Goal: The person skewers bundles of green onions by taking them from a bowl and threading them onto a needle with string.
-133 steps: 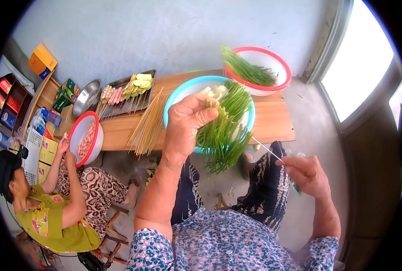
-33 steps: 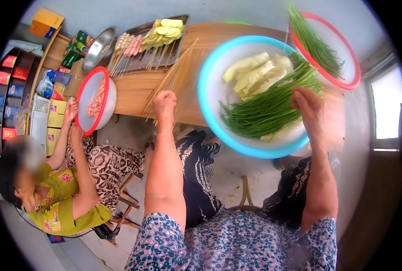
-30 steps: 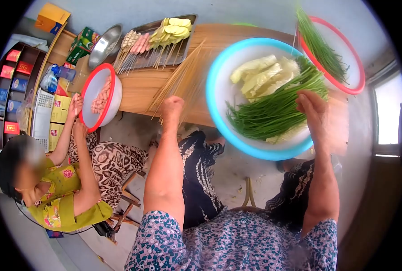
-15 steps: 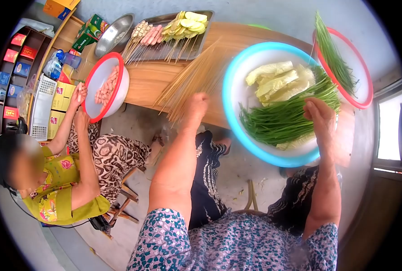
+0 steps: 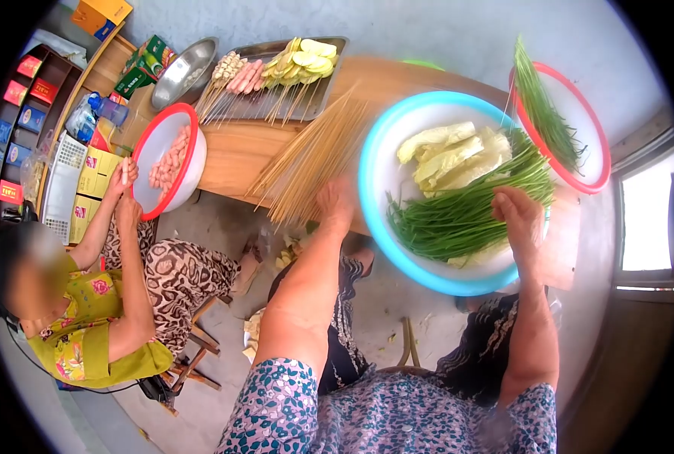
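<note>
My right hand (image 5: pixel 518 219) is closed in a pinch over the blue-rimmed basin (image 5: pixel 375 227), at the right end of a heap of green chives (image 5: pixel 458 219). What its fingers hold, if anything, cannot be made out. Pale cabbage leaves (image 5: pixel 450 155) lie behind the chives in the same basin. My left hand (image 5: pixel 337 198) is at the table edge beside a fan of thin wooden skewers (image 5: pixel 299 163). Blur hides its fingertips, so I cannot tell whether it grips one.
A tray (image 5: pixel 326 94) holds loaded skewers. A metal bowl (image 5: pixel 186 72) and a red-rimmed basin of small sausages (image 5: pixel 172 163) stand left of it. Another red-rimmed basin (image 5: pixel 598 163) with chives is at far right. A seated co-worker (image 5: pixel 87 325) holds a sausage on the left.
My left hand has opened somewhat from a fist and come down beside the skewers. My right hand stays pinched over the basin. The whole view has shifted slightly.
</note>
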Available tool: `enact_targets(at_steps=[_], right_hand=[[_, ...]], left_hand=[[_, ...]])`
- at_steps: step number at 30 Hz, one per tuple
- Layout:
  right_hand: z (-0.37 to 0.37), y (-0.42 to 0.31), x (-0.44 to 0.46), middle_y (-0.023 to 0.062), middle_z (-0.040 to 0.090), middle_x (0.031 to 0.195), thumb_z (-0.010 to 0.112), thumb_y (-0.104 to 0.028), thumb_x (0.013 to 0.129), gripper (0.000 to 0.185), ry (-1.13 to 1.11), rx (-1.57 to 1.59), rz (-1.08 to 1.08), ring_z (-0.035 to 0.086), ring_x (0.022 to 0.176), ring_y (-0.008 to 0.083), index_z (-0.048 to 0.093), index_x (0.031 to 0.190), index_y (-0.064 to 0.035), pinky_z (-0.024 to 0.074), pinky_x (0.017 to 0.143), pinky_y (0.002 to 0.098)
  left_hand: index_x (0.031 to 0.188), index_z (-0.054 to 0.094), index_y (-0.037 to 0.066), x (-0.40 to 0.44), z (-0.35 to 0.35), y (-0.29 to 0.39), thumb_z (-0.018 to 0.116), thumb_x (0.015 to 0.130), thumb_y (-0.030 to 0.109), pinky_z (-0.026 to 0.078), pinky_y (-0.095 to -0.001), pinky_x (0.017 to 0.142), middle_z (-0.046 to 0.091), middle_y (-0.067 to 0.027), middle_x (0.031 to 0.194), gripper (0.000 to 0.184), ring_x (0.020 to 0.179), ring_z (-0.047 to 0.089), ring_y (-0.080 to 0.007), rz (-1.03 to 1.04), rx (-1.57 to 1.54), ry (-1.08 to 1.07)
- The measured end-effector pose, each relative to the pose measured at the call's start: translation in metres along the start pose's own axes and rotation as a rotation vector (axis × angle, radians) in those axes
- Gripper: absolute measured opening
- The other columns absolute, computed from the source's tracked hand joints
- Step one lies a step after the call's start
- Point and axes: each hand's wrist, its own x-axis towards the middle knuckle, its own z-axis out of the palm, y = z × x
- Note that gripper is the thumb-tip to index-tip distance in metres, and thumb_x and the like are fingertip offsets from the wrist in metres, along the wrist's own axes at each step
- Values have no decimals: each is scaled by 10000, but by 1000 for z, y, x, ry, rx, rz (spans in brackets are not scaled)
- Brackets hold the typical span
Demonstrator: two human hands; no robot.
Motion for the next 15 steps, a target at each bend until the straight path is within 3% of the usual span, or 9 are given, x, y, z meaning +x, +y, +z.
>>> enact_targets(at_steps=[3, 6, 8, 12, 15], right_hand=[[-3, 2, -2, 43, 625, 683, 600, -107, 860, 188, 8, 8, 3, 571, 607, 86, 656, 986, 21, 465, 599, 226], [-5, 4, -3, 44, 626, 683, 600, -111, 859, 189, 19, 26, -8, 575, 608, 91, 657, 983, 20, 466, 600, 229], [-6, 7, -4, 44, 626, 684, 599, -112, 858, 189, 22, 38, -21, 576, 608, 94, 657, 981, 20, 467, 601, 231], [-8, 6, -4, 43, 619, 681, 593, -111, 859, 184, 12, 48, -23, 571, 603, 98, 657, 975, 17, 464, 596, 236], [-11, 3, -5, 39, 613, 676, 589, -110, 861, 184, 19, 62, -18, 566, 605, 97, 655, 974, 20, 461, 593, 236]], left_hand=[[882, 644, 33, -4, -5, 7, 469, 867, 310, 449, -460, 745, 627, -224, 951, 328, 913, 581, -394, -15, 110, -142], [931, 663, 46, -21, -24, 27, 530, 830, 397, 460, -444, 738, 645, -211, 940, 389, 904, 597, -396, -24, 53, -123], [1016, 600, 22, -38, -42, 41, 504, 857, 322, 456, -462, 751, 628, -225, 944, 353, 889, 590, -394, 83, -74, 5], [1003, 625, 11, -55, -49, 49, 551, 833, 386, 449, -465, 773, 635, -235, 944, 419, 919, 589, -394, 216, -185, 110], [1018, 600, 28, -77, -71, 60, 505, 856, 265, 459, -450, 766, 620, -239, 942, 303, 891, 582, -411, 206, -178, 11]])
